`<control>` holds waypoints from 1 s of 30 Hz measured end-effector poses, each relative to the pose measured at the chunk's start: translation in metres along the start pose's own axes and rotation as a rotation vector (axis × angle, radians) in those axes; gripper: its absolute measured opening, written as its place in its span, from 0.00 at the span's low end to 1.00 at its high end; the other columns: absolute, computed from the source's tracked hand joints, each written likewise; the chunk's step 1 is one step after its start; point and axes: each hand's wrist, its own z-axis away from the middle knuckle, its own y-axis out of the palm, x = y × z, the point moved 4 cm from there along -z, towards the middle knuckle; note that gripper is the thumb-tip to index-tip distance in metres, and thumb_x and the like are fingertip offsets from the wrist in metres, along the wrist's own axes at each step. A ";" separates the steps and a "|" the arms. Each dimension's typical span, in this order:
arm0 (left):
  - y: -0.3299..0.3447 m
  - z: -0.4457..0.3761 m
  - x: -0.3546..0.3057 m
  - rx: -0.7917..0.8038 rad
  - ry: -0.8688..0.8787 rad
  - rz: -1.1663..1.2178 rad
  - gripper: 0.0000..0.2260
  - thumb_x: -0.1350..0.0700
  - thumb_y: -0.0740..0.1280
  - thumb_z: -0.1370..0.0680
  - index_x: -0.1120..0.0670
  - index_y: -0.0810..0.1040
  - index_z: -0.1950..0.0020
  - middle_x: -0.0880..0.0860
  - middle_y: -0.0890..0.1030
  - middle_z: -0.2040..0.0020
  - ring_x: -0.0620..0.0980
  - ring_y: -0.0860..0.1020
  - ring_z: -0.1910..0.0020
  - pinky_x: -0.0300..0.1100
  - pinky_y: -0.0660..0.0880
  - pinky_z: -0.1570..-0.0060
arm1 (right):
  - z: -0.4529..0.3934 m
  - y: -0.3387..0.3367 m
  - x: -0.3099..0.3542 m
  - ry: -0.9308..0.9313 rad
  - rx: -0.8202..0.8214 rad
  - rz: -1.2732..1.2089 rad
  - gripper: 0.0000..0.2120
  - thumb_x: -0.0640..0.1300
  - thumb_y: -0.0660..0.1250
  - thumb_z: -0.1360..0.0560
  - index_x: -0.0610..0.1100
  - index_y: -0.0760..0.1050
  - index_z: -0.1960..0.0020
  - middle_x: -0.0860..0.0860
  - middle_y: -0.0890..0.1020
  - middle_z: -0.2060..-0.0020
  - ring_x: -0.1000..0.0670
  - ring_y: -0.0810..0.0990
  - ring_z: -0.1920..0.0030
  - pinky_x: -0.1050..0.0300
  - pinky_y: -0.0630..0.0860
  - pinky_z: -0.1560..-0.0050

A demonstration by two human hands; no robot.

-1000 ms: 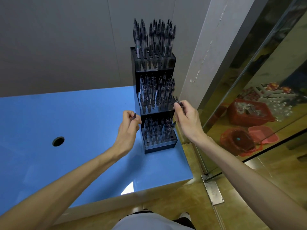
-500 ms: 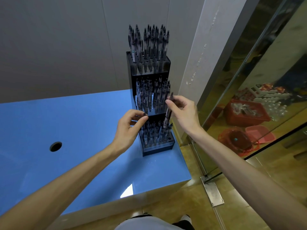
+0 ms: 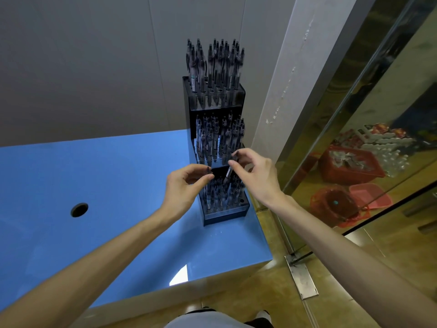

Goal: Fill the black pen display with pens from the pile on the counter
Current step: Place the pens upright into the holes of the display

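A black three-tier pen display (image 3: 224, 215) stands at the right end of the blue counter (image 3: 94, 185), each tier holding several dark pens upright. My right hand (image 3: 256, 172) pinches a pen (image 3: 229, 172) by its top, tip down over the lowest tier. My left hand (image 3: 183, 185) pinches the top of another dark pen (image 3: 208, 170) just left of the lowest tier; most of that pen is hidden among the others. No pile of pens is in view.
A round hole (image 3: 79, 209) is cut in the counter at the left. A grey wall rises behind the display. A glass partition (image 3: 354, 114) runs along the right, with red baskets (image 3: 350, 165) beyond it. The counter's front edge lies below my forearms.
My right hand has moved left and down with its pen, from beside the middle tier to above the lowest one. My left hand has shifted right, closer to the display.
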 end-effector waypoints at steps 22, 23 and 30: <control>-0.003 0.011 0.019 0.091 0.102 -0.213 0.08 0.57 0.76 0.24 0.55 0.87 0.45 0.45 0.87 0.51 0.41 0.85 0.52 0.42 0.82 0.45 | 0.020 0.010 -0.023 -0.057 -0.009 0.075 0.09 0.53 0.72 0.22 0.50 0.84 0.45 0.58 0.85 0.54 0.58 0.82 0.56 0.60 0.78 0.57; -0.002 0.010 0.019 0.113 0.099 -0.226 0.08 0.57 0.76 0.24 0.54 0.87 0.45 0.45 0.87 0.51 0.41 0.85 0.53 0.42 0.82 0.45 | 0.020 0.011 -0.023 -0.049 -0.006 0.066 0.09 0.52 0.72 0.22 0.50 0.84 0.45 0.58 0.86 0.54 0.58 0.82 0.56 0.60 0.78 0.57; -0.001 0.008 0.031 0.125 0.104 -0.270 0.05 0.56 0.74 0.22 0.53 0.87 0.47 0.45 0.83 0.51 0.43 0.83 0.53 0.39 0.81 0.50 | 0.020 0.011 -0.018 -0.084 -0.005 0.145 0.10 0.52 0.72 0.22 0.50 0.84 0.43 0.56 0.86 0.53 0.57 0.81 0.56 0.57 0.79 0.56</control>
